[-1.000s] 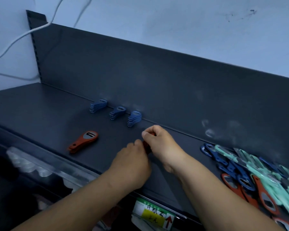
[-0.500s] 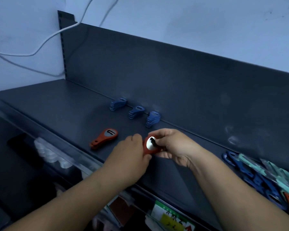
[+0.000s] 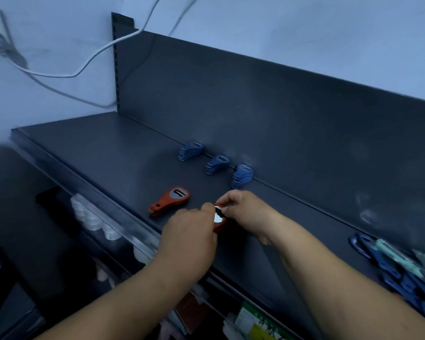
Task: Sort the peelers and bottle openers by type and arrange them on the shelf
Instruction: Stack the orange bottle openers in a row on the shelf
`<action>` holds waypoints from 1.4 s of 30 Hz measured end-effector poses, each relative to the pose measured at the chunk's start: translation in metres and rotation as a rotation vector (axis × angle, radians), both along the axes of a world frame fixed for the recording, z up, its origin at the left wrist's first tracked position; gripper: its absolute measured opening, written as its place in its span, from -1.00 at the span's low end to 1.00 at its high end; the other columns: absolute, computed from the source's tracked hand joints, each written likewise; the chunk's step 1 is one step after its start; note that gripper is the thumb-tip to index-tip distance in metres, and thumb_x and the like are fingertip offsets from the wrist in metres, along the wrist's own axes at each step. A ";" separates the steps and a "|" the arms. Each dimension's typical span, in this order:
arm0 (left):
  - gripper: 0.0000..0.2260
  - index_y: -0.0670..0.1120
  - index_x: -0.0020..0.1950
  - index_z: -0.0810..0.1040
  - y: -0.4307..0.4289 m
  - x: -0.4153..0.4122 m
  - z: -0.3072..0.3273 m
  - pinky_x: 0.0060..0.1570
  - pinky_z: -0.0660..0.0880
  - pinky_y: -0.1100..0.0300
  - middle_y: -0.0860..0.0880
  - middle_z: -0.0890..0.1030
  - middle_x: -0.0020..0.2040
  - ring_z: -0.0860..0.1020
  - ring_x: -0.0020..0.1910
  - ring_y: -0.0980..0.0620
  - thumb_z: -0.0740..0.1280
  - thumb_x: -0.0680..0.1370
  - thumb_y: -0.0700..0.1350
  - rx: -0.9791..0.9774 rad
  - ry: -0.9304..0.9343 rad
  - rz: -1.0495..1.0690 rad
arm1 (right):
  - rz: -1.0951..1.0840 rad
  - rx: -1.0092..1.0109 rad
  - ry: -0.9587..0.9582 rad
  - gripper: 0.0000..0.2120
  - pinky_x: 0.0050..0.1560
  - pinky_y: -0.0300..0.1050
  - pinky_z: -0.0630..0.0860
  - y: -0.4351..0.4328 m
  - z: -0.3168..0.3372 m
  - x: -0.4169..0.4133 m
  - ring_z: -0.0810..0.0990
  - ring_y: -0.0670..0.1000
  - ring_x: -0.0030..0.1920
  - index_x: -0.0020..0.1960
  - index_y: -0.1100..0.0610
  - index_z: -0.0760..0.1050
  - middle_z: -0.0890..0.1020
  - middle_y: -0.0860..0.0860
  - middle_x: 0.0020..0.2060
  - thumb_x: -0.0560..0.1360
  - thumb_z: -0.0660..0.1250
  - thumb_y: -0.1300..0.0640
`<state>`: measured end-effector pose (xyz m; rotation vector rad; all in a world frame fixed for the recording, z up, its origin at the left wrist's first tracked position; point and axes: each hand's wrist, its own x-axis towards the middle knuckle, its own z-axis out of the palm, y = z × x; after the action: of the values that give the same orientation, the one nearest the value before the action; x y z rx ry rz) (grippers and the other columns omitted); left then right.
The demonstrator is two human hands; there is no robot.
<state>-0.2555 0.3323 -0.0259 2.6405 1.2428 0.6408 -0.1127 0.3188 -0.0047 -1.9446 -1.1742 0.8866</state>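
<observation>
Both my hands hold one red bottle opener (image 3: 219,220) just above the dark shelf (image 3: 96,148). My left hand (image 3: 189,238) covers its lower part. My right hand (image 3: 247,212) pinches its metal head from the right. A second red opener (image 3: 169,200) lies flat on the shelf to the left of my hands. Three small stacks of blue openers (image 3: 191,151), (image 3: 217,164), (image 3: 241,175) stand in a row along the back panel. At the right edge lies a mixed heap of blue and mint-green tools (image 3: 402,268).
The shelf's upright back panel (image 3: 268,114) rises behind the stacks. A clear price rail (image 3: 123,231) runs along the front lip, with goods and a green-yellow label (image 3: 258,325) on the level below. White cables (image 3: 66,72) hang on the wall at left.
The view has swung so the heap slid further right. My hands brought the red opener up between them, turned its metal head into sight, and tilted it more on edge.
</observation>
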 end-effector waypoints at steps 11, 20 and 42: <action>-0.86 -0.03 0.08 0.33 -0.003 0.002 -0.005 -0.22 0.28 0.14 -0.04 0.57 -0.04 0.50 -0.02 -0.06 0.20 0.55 -0.05 -0.017 0.001 0.017 | 0.038 0.092 -0.101 -0.80 0.02 -0.17 0.55 -0.002 -0.012 0.008 0.62 -0.05 -0.10 0.01 0.16 0.61 0.67 0.04 -0.12 0.48 0.31 0.38; -0.71 0.02 -0.02 0.18 -0.009 0.000 0.001 -0.17 0.29 0.19 -0.01 0.52 0.03 0.47 0.03 -0.03 0.26 0.51 0.11 0.010 -0.021 0.037 | 0.032 0.129 -0.159 -0.78 0.17 -0.17 0.48 -0.011 -0.008 0.017 0.58 -0.06 0.04 0.14 0.12 0.59 0.63 -0.01 0.00 0.54 0.28 0.28; -0.32 0.02 0.44 0.28 -0.109 0.108 0.010 0.34 0.14 0.00 -0.05 0.27 0.43 0.15 0.42 -0.09 0.17 0.44 0.39 -0.177 0.439 -0.439 | -0.308 0.034 -0.381 -0.87 0.00 -0.24 0.49 -0.221 0.018 0.121 0.59 -0.07 -0.07 -0.06 0.06 0.59 0.65 -0.02 -0.12 0.45 0.42 0.26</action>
<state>-0.1476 0.2232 -0.0162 2.8407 0.7020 -0.1180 0.0087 0.0980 0.0132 -2.2515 -1.0417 0.3425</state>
